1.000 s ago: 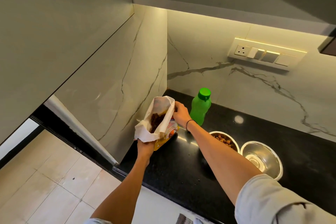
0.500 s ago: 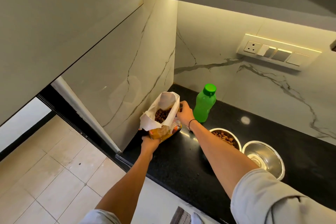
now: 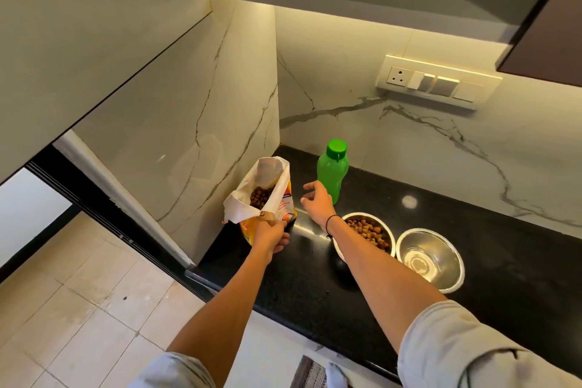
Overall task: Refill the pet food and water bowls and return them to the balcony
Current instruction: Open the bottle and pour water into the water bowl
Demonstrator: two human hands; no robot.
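Head view: food bowl [image 3: 368, 235] filled, water bowl [image 3: 430, 261] pending; left hand [image 3: 272, 235] clamps kibble bag [image 3: 267, 195], right hand [image 3: 316, 200] spread empty.

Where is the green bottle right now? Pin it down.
In the head view, the green bottle stands upright at the back of the black counter, near the marble wall, just behind the open right hand and beyond the kibble bowl.

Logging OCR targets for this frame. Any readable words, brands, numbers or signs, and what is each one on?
Nothing can be read with confidence.
Pet food bag: small print on a white panel, with red and orange graphics, too blurred to read; no brand legible.
Green bottle: no label visible.
Food bowl and water bowl: plain steel, no markings seen.
Switch plate: socket and switches, no lettering.
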